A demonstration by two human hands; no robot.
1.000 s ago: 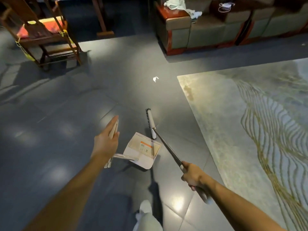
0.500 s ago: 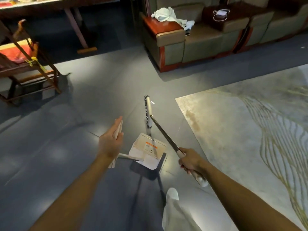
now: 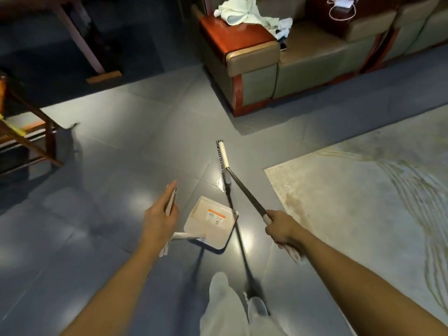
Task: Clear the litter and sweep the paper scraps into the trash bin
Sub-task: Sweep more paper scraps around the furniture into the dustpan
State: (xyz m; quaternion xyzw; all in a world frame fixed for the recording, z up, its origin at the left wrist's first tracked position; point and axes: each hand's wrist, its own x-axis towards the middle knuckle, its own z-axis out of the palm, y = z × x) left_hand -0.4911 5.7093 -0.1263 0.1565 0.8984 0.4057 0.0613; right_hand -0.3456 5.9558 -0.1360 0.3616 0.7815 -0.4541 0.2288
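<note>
The right hand (image 3: pixel 281 230) grips the long black-handled broom (image 3: pixel 244 189); sweep low toward the beige plastic dustpan (image 3: pixel 211 221) the left hand (image 3: pixel 158 221) holds.

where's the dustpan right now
Head view, lower centre: the dustpan is just right of the left hand holding its handle, with the broom head beyond it.

Glossy tiled floor (image 3: pixel 135 146), smooth plastic dustpan (image 3: pixel 211 226), matt rug (image 3: pixel 363 202).
</note>
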